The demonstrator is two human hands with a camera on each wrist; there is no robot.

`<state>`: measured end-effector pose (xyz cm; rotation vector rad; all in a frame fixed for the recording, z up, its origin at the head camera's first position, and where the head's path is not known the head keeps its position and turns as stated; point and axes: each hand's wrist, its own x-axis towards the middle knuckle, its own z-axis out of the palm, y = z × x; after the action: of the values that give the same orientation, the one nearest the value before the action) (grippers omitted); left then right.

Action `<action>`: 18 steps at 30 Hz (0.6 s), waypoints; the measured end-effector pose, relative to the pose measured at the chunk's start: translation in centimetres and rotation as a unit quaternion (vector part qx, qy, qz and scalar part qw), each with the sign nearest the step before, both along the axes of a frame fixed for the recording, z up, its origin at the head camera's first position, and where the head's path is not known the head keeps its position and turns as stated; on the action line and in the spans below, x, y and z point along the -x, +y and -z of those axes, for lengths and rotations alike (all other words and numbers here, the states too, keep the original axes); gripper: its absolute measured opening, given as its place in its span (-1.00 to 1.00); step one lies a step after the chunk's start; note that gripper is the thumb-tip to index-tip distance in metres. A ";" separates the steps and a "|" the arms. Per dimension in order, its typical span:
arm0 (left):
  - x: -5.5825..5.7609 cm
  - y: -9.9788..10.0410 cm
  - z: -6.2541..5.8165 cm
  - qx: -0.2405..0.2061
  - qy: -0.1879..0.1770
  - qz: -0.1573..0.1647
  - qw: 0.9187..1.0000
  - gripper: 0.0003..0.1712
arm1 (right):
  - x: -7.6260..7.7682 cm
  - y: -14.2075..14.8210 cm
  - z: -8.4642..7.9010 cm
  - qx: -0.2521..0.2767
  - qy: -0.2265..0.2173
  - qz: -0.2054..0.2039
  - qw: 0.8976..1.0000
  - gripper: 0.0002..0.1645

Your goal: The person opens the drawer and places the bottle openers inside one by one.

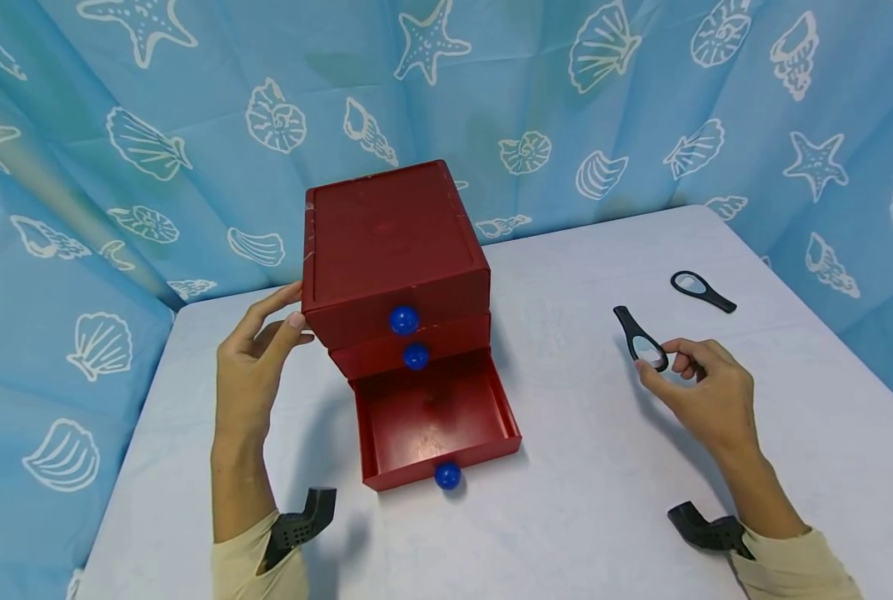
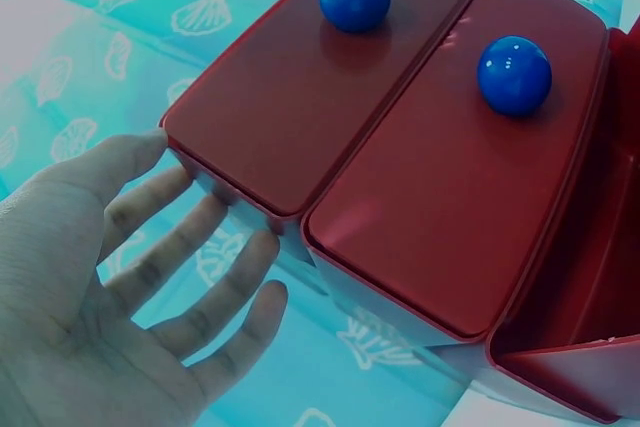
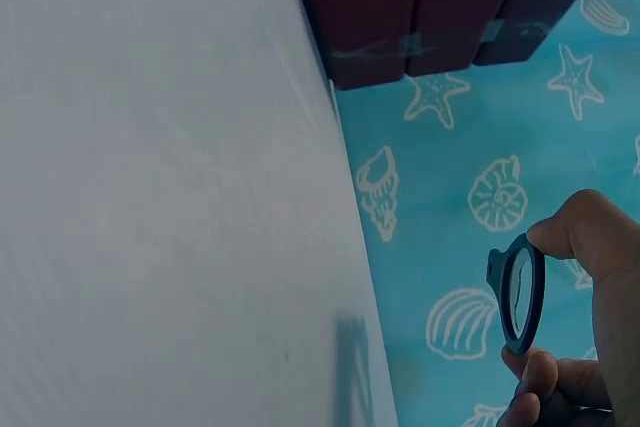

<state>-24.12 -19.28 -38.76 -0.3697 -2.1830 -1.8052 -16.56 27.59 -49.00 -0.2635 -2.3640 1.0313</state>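
A red three-drawer cabinet [image 1: 386,233] with round blue knobs stands on the table. Its bottom drawer [image 1: 431,417] is pulled out, and the inside looks bare. The upper two drawers are closed. My left hand [image 1: 255,358] rests at the cabinet's upper left side, thumb and fingertips against the edge, fingers fairly straight in the left wrist view. Out to the right, my right hand [image 1: 705,387] pinches a small black magnifying glass [image 1: 641,340] by its lens rim, its handle pointing away. The lens [image 3: 520,292] shows between thumb and fingers in the right wrist view.
A second black magnifying glass [image 1: 704,292] lies on the white tablecloth [image 1: 566,500], beyond my right hand. A blue curtain [image 1: 491,100] with white shell prints hangs behind the table. The open drawer juts toward the front, its blue knob [image 1: 448,476] foremost.
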 end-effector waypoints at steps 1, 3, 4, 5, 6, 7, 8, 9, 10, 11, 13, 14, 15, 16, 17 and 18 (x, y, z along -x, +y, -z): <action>0.0 0.0 0.0 0.001 0.000 0.000 1.000 -0.56 | 0.0 -0.2 0.0 -0.001 0.002 -0.003 1.000 -0.61; 0.0 0.0 0.0 0.002 0.001 -0.001 1.000 -0.56 | 0.0 -0.6 0.1 0.001 0.006 -0.010 1.000 -0.61; 0.0 0.0 0.0 0.002 0.002 0.000 1.000 -0.56 | 0.0 -0.7 0.1 0.002 0.008 -0.014 1.000 -0.61; 0.0 0.0 0.0 0.002 0.003 0.000 1.000 -0.55 | 0.0 -0.9 0.1 0.003 0.010 -0.018 1.000 -0.61; 0.0 -0.1 0.0 0.003 0.005 -0.001 1.000 -0.55 | 0.0 -1.1 0.1 0.003 0.011 -0.021 1.000 -0.61; 0.0 -0.1 0.0 0.004 0.005 -0.001 1.000 -0.55 | 0.0 -1.2 0.1 0.004 0.013 -0.024 1.000 -0.60; 0.0 -0.1 0.0 0.005 0.006 -0.001 1.000 -0.55 | 0.0 -1.3 0.1 0.005 0.016 -0.026 1.000 -0.61; 0.0 -0.1 0.0 0.005 0.007 -0.001 1.000 -0.55 | 0.0 -1.5 0.1 0.006 0.017 -0.029 0.999 -0.61; 0.0 -0.1 0.0 0.005 0.008 -0.002 1.000 -0.56 | -0.1 -1.6 0.1 0.007 0.019 -0.031 0.999 -0.61; 0.0 -0.1 0.0 0.005 0.009 -0.001 1.000 -0.56 | -0.1 -1.7 0.1 0.009 0.022 -0.034 0.999 -0.61; 0.1 -0.1 0.1 0.003 0.009 0.000 1.000 -0.56 | -0.2 -1.9 0.1 0.009 0.025 -0.038 0.999 -0.61; 0.1 -0.1 0.1 0.003 0.010 0.001 1.000 -0.56 | -0.2 -2.0 0.1 0.009 0.026 -0.040 0.999 -0.61; 0.1 -0.1 0.1 0.001 0.010 0.002 1.000 -0.56 | -0.2 -2.1 0.1 0.009 0.026 -0.042 0.999 -0.62; 0.1 -0.1 0.1 0.001 0.009 0.003 1.000 -0.56 | -0.3 -2.2 0.1 0.009 0.027 -0.044 0.999 -0.62; 0.0 -0.1 0.1 0.001 0.009 0.003 1.000 -0.56 | -0.4 -2.4 0.1 0.008 0.028 -0.045 0.999 -0.61; 0.0 0.0 0.1 0.002 0.008 0.003 1.000 -0.56 | -0.4 -2.5 0.2 0.006 0.028 -0.046 0.999 -0.61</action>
<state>-24.14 -19.32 -38.85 -0.3890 -2.1769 -1.7958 -16.14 25.11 -49.15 -0.1308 -2.3385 1.0822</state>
